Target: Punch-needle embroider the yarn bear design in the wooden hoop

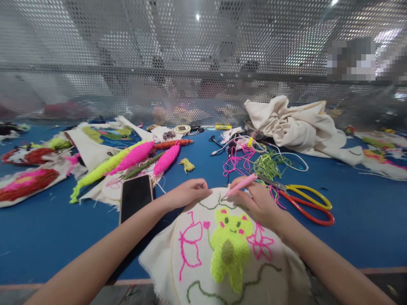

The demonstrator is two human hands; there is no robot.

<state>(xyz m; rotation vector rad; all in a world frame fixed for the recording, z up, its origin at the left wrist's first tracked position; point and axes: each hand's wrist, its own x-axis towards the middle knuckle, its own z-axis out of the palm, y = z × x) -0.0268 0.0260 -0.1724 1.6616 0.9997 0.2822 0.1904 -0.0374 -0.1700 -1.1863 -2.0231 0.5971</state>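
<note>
A round embroidery hoop [172, 258] with white cloth stretched in it leans at the table's front edge. On the cloth are a yellow-green stitched frog-like figure [230, 250], pink outlines of a butterfly and a flower, and dark green wavy lines. My left hand [190, 191] grips the hoop's far left rim with curled fingers; the fingertips are partly hidden. In my right hand [254, 199] is a pink punch needle [242, 184], held like a pen. Its tip is at the dark green line near the hoop's far edge.
Scissors [299, 197] with red and yellow handles lie right of my right hand, near tangled pink and green yarn [270, 164]. Left are a phone [136, 195] and wound yarn bundles [133, 156]. White cloth [295, 123] is heaped behind, before a perforated metal screen [190, 55].
</note>
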